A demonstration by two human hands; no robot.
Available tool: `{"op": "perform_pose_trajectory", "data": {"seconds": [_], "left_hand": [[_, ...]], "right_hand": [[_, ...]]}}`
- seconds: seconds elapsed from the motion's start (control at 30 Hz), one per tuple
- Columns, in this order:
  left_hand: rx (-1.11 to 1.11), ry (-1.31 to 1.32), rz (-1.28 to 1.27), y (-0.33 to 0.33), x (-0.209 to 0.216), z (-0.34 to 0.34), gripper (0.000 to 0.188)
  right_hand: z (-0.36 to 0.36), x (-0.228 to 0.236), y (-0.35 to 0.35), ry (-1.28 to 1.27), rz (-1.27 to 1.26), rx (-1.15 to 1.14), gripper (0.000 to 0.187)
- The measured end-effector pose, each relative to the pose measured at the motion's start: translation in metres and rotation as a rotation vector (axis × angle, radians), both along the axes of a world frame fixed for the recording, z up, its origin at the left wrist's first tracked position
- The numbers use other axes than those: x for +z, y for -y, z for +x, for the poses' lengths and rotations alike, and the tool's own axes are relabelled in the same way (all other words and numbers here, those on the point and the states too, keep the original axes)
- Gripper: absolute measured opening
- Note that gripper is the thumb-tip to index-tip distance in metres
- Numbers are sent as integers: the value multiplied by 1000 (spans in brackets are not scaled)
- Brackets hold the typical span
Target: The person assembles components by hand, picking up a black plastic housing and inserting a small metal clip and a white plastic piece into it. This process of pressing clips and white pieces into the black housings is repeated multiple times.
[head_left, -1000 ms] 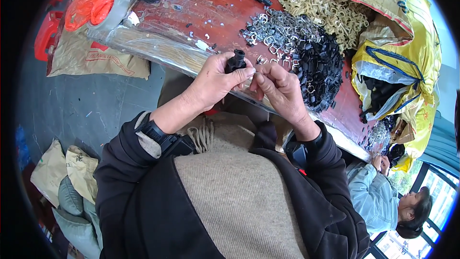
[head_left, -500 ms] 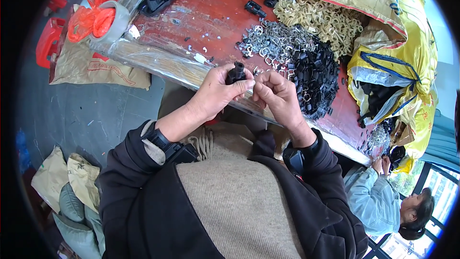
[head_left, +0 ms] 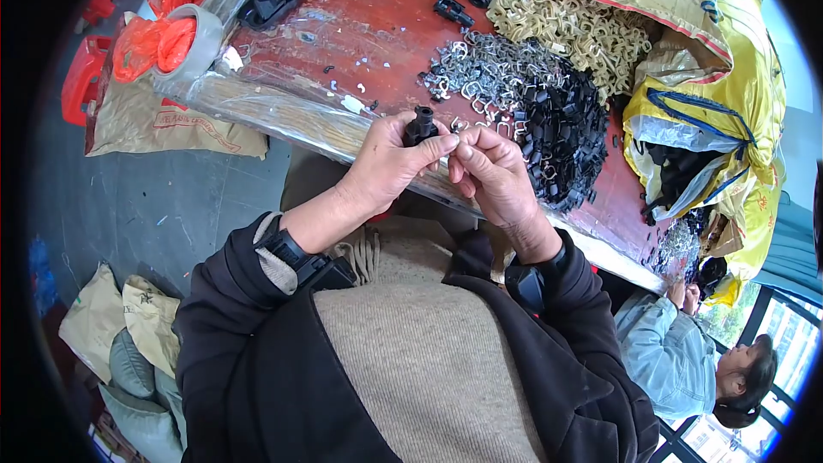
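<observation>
1. The left hand point(head_left: 390, 159) pinched a small black plastic fitting point(head_left: 420, 125) between thumb and fingertips, holding it just off the near edge of the red wooden table point(head_left: 360, 34).
2. The right hand point(head_left: 493, 176) was closed against the left, its fingertips pressed together at the fitting's side; it seemed to be pinching a small silver metal ring there, though the piece was too tiny to make out for sure.
3. On the table, just beyond the hands, lay a heap of silver metal rings point(head_left: 484, 77), and touching it on the right a mound of black plastic parts point(head_left: 561, 133).
4. At the table's far side sat a pile of pale yellow clips point(head_left: 574, 30), and at its right end a yellow sack point(head_left: 711, 103).
5. Judging by those large heaps, one piece was in hand and most of the work was left; only a few loose black fittings point(head_left: 453, 9) lay farther back on the table.
</observation>
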State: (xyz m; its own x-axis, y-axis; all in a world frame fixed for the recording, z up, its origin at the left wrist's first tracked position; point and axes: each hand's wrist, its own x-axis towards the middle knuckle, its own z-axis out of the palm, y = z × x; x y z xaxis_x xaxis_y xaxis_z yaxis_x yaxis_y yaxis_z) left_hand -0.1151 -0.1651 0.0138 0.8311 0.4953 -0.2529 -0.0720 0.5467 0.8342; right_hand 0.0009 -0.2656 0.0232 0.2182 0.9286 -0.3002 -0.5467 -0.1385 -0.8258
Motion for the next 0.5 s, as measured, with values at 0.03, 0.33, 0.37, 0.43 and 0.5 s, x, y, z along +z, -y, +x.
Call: {"op": "perform_pose_trajectory", "data": {"seconds": [0.03,0.33,0.37,0.43,0.5], "left_hand": [[-8,-3,-14,0,0,0,13],[-63,-1,-108,-2,0,2,15],[-63,-1,-110,-2,0,2,15],[-81,-9,-118,-5,0,2,16],[-93,-18,-119,-6,0,3,16]], "right_hand": [[0,-1,0,42,9,-3,12],[5,-1,1,296,38,4,12],[6,-1,0,260,28,10,12],[7,-2,-2,139,14,-2,12],[10,-3,0,-106,-2,-33,11]]}}
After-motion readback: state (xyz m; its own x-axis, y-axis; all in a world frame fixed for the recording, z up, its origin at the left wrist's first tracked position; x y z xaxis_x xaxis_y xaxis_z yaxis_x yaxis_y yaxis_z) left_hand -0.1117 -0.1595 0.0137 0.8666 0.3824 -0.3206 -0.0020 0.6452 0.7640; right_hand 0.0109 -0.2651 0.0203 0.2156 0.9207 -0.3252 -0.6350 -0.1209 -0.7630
